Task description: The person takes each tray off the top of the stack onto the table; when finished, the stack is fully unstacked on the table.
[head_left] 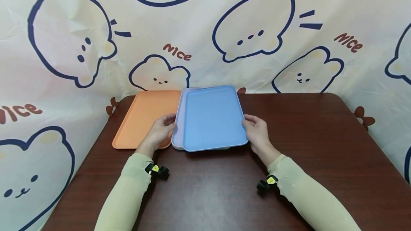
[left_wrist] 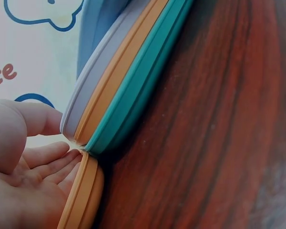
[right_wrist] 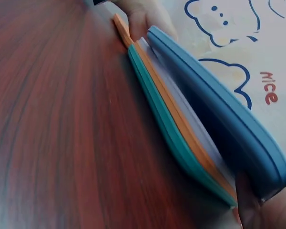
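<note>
Grasping a blue rectangular plastic tray [head_left: 213,118], the right hand [head_left: 257,133] tilts it above a mostly hidden lilac-orange-green plastic tray stack [left_wrist: 118,74]; beside that, the left hand [head_left: 158,131] is released.

hands: left hand [head_left: 160,130] by lilac tray [head_left: 180,113] | right hand [head_left: 258,133] grips blue tray [head_left: 213,120] | orange tray [head_left: 152,106] leftmost

On the dark brown, wood-grained table [head_left: 205,195], an orange tray [head_left: 147,111] is laid flat toward the far left, and just beside it a green tray [left_wrist: 133,95] is laid
</note>
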Available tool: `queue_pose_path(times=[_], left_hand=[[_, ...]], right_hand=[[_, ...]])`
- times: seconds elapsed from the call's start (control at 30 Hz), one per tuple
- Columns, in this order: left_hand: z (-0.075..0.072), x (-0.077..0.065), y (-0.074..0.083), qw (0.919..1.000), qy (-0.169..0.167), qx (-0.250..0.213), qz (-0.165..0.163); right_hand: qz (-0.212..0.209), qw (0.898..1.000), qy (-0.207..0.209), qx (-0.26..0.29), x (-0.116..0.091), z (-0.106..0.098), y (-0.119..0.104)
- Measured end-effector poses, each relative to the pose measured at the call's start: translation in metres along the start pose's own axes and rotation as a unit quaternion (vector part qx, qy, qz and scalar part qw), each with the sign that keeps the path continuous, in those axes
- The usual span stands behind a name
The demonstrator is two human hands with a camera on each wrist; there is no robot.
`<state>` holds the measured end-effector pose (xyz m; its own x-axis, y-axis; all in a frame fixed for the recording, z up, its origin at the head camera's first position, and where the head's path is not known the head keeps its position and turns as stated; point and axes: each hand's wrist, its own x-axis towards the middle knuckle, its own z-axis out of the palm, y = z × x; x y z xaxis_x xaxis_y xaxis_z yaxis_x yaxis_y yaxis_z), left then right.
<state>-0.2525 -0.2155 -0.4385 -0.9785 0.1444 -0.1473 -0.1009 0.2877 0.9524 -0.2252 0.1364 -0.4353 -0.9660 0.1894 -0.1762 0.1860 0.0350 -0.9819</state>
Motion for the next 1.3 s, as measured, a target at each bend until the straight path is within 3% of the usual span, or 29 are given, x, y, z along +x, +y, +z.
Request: queue_pose_path(times=[0.3, 0.57, 0.97, 1.3], left_hand=[[0.0, 0.0, 0.0, 0.9999, 0.005, 0.009, 0.0], [0.0, 0.002, 0.002, 0.9978, 0.022, 0.063, 0.0], [0.002, 0.003, 0.004, 0.9971, 0.021, 0.073, 0.002], [0.003, 0.006, 0.002, 0.9967, 0.024, 0.078, -0.005]], right_hand=[[-0.003, 1.0, -0.001, 0.004, 0.001, -0.035, -0.002], [0.006, 1.0, 0.021, 0.0, 0.003, -0.082, -0.004], [0.005, 0.999, 0.022, -0.029, 0.006, -0.154, 0.006], [0.007, 0.998, 0.023, -0.06, 0.013, -0.17, 0.018]])
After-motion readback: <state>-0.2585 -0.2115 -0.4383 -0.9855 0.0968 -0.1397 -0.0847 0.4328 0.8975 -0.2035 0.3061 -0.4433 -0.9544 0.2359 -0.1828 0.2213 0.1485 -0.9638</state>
